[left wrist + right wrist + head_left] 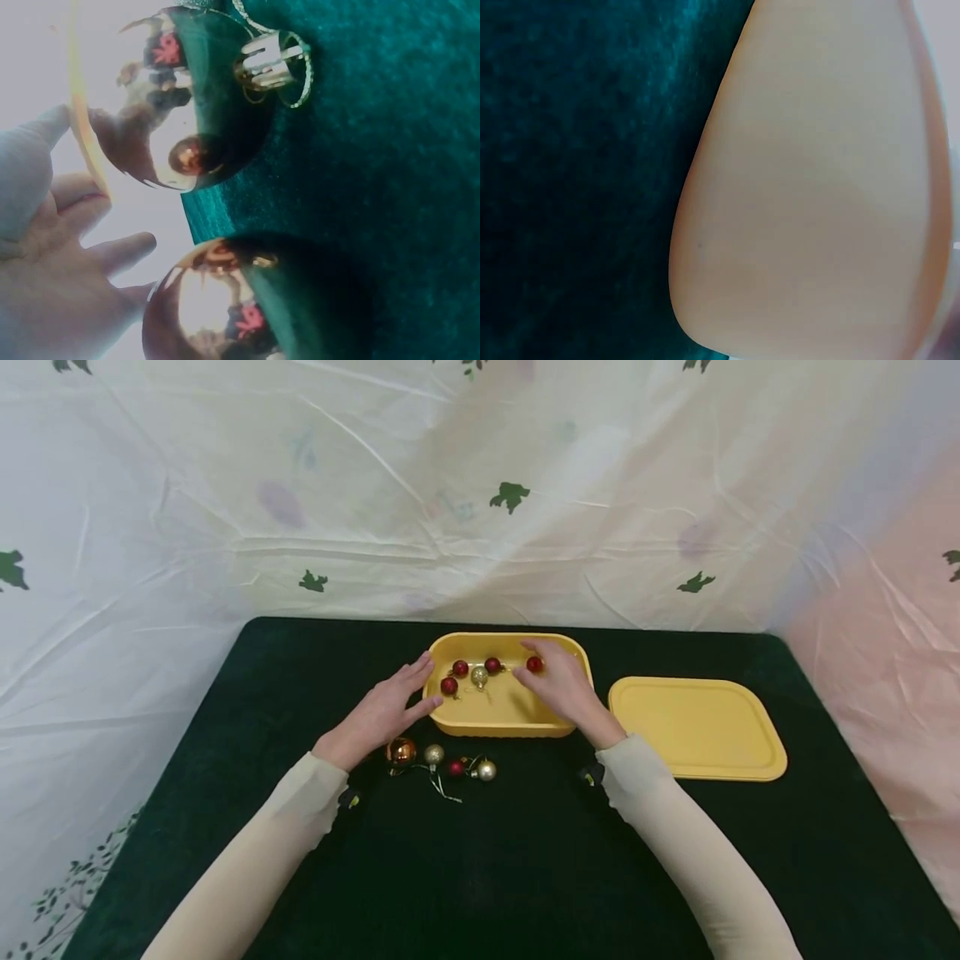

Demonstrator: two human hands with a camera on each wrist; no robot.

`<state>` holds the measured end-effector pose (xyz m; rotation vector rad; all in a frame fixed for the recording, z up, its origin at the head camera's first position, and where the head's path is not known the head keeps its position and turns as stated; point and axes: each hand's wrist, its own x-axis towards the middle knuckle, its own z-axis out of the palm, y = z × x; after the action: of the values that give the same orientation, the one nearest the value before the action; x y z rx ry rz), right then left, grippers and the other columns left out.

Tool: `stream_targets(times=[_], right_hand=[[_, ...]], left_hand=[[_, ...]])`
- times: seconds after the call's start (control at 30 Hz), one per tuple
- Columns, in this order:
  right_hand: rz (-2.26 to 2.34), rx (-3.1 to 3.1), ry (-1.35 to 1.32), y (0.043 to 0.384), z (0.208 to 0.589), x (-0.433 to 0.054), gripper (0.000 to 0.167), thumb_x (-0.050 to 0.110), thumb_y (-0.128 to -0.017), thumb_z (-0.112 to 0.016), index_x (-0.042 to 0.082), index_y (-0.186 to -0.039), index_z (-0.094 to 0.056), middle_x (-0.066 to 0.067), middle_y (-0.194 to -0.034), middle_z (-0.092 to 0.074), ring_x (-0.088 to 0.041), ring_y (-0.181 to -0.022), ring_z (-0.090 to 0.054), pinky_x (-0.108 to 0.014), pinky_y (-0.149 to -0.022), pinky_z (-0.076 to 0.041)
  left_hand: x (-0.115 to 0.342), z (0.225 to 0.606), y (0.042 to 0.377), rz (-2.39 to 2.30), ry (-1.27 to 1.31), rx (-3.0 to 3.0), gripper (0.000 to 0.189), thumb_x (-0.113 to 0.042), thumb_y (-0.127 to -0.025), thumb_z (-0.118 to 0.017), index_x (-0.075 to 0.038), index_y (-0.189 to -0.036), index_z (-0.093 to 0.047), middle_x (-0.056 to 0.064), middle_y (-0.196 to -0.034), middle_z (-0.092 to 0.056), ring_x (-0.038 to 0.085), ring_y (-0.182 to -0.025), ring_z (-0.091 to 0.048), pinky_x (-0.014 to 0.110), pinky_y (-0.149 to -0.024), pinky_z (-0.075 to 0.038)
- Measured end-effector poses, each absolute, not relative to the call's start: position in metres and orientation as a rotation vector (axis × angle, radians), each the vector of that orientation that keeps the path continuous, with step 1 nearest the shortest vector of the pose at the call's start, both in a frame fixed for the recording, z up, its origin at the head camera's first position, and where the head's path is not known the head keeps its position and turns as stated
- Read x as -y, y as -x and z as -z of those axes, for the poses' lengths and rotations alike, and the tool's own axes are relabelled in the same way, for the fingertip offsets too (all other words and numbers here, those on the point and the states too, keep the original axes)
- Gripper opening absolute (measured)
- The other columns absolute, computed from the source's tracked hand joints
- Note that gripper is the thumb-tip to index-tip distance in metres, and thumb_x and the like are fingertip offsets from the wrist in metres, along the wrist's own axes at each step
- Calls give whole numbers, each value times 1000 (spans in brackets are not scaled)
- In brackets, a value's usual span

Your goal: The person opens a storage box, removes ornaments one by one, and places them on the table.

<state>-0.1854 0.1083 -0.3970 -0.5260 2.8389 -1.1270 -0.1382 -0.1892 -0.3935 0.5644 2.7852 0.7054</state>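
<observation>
A yellow box (504,729) sits toward the back of the table, with several small red baubles (461,669) and a gold bauble (479,676) inside. At its left end, my left hand (378,714) rests its extended fingers and thumb by the rim; the left wrist view shows fingertips at the yellow edge. My right hand (561,683) reaches over the right side of the box. Its thumb and fingers are spread apart around another red bauble (535,664), with no pinch showing. The right wrist view is filled by the box's outer wall (810,180).
In front of the box lie a copper bauble (401,752), two gold baubles (434,755) and a red bauble (457,768), with strings. A yellow lid (697,727) lies flat to the right. Behind the dark green table (480,877) hangs a pale patterned cloth (480,560).
</observation>
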Motion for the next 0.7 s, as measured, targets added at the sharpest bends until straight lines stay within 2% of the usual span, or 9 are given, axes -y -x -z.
stream_targets(times=[0.4, 0.7], right_hand=[[1023, -2807, 471, 202, 404, -109, 57, 21, -100, -69, 1, -150, -52, -19, -151, -53, -34, -140, -47, -50, -117, -38], [1021, -2771, 479, 206, 405, -111, 49, 13, -97, -71, -2, -142, -59, -21, -140, -61, -34, -125, -58, -49, -106, -48]], left_hand=[[189, 394, 139, -694, -562, -2785, 73, -46, -108, -51, -8, -164, -23, 7, -174, -10, 40, -155, -20, 58, -124, -22], [190, 395, 138, -702, -555, -2784, 74, -48, -108, -49, -8, -165, -23, 8, -174, -11, 40, -155, -20, 59, -124, -22]])
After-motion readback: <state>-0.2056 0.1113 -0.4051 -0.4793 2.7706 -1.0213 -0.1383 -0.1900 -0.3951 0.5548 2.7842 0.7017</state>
